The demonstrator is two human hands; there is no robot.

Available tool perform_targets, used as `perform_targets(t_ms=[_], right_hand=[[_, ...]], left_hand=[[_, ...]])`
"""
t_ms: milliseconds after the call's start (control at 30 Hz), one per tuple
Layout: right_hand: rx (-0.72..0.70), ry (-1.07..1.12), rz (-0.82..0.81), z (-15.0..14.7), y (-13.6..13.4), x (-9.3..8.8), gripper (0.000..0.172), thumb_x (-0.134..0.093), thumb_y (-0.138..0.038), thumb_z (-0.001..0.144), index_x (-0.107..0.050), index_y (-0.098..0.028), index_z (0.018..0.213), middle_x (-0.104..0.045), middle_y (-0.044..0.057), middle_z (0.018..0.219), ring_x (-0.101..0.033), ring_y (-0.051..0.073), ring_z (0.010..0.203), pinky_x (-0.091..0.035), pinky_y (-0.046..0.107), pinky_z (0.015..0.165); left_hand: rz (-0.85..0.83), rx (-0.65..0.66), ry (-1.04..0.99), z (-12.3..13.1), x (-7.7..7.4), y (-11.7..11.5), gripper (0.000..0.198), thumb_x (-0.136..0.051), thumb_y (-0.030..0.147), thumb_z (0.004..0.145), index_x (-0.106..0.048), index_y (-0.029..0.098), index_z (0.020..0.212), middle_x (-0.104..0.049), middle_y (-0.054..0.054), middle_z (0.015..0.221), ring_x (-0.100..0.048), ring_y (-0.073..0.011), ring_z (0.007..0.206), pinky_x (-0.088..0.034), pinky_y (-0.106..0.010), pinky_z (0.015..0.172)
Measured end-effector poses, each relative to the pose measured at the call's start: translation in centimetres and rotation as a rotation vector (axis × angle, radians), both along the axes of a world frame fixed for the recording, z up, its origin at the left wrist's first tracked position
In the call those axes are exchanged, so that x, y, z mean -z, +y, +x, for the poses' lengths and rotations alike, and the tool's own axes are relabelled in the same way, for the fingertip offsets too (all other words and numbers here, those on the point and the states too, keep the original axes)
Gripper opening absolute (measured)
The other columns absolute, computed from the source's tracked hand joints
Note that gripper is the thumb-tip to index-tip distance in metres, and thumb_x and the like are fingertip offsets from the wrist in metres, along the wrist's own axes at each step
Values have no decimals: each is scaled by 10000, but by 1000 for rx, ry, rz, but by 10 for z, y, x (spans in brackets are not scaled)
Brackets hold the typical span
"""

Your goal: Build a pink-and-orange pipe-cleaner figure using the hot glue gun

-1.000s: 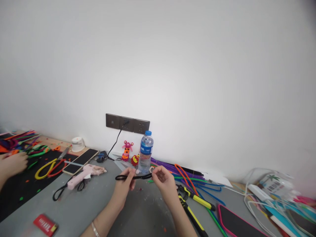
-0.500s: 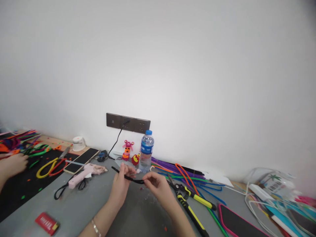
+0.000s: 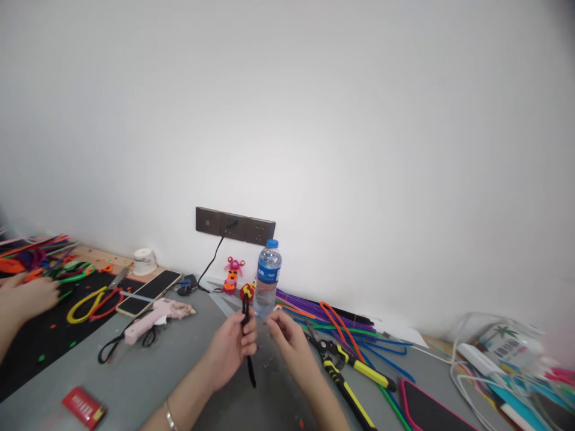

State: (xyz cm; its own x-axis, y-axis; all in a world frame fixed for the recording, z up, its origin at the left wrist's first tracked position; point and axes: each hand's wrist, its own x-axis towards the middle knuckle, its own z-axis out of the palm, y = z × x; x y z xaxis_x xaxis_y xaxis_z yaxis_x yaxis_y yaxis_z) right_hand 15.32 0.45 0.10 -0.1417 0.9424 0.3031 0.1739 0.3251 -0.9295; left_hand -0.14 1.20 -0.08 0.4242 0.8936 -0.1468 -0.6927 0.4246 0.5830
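Note:
My left hand (image 3: 231,347) is closed around a black pipe cleaner (image 3: 251,372), which now stands nearly upright. Its folded top end rises above the fingers, and a single tail hangs below them. Just to the right, my right hand (image 3: 290,335) is apart from it, thumb and fingertips pinched together; whether anything small is between them I cannot make out. Behind the hands stand a water bottle (image 3: 268,275) with a blue cap, a pink and orange figure (image 3: 230,280) and a small red and yellow figure (image 3: 247,291), partly covered by the pipe cleaner.
Yellow-black pliers (image 3: 344,374) and coloured pipe cleaners (image 3: 332,323) lie right, near a pink-edged phone (image 3: 431,407). Left are a pink glue gun (image 3: 150,320), another phone (image 3: 150,291), scissors (image 3: 96,304) and a red packet (image 3: 84,408). Another person's hand (image 3: 31,296) is at far left.
The black pipe cleaner has turned from lying across both hands to upright in my left hand. My right hand has let go of it. The other person's hand has shifted slightly right.

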Motion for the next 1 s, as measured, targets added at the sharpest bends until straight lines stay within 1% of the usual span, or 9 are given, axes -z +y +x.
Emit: perform_targets(t_ms=[67,133,233,333,400,500,633,800,1000], right_hand=[[-5,64,4,0,2,1,325,-507,-496,873,-562,-181,811,-552,3,701,-507,162,658,-381,256,603],[-33,104,-15,-1,3,2,326,-533,-506,858,-555,-185,807,-568,3,678,-528,165,638,-394,260,595],[-43,126,-58,-3,3,5,367,-608,-523,801,-485,-199,679,-486,-45,543,-469,129,506,-361,243,517],[-53,191,-98,-4,4,5,420,-638,-550,763,-435,-209,627,-428,-72,492,-401,101,434,-323,230,469],[-57,258,-101,-4,5,5,408,-634,-559,762,-466,-206,646,-450,-64,520,-420,107,460,-345,232,486],[-16,304,-75,-2,6,6,384,-647,-544,763,-527,-195,657,-498,-38,596,-472,129,565,-388,238,559],[-46,342,-120,0,8,13,365,-617,-541,794,-569,-188,712,-577,-1,694,-494,132,587,-398,239,553],[-59,476,-162,4,11,17,354,-633,-520,792,-499,-207,698,-608,6,725,-526,148,626,-417,248,577],[68,573,-146,13,14,13,371,-673,-511,760,-460,-221,671,-613,5,716,-546,169,680,-423,270,631]], left_hand=[[-6,112,86,4,1,-6,205,-590,339,811,-524,149,852,-361,74,620,-276,-41,452,-161,-166,416],[6,196,175,9,4,-11,266,-620,400,788,-508,160,817,-360,75,626,-251,-39,453,-128,-171,422],[37,257,260,13,7,-15,345,-664,465,746,-485,173,779,-360,81,620,-225,-37,454,-106,-183,433],[71,274,284,15,9,-17,366,-688,476,721,-488,174,775,-358,90,593,-200,-35,448,-94,-190,438],[84,282,291,16,8,-17,360,-682,480,728,-498,175,781,-345,98,559,-183,-36,440,-98,-192,438],[86,280,304,16,8,-18,365,-674,499,737,-509,175,770,-323,107,519,-183,-42,435,-135,-191,430],[117,252,289,16,8,-18,357,-693,487,733,-542,166,765,-313,102,502,-274,-61,454,-210,-197,433],[104,291,283,14,9,-18,359,-663,484,771,-592,138,836,-360,86,535,-245,-37,428,-119,-196,421],[142,321,312,13,4,-19,392,-639,499,777,-618,132,913,-460,49,607,-273,-34,431,-136,-207,434]])
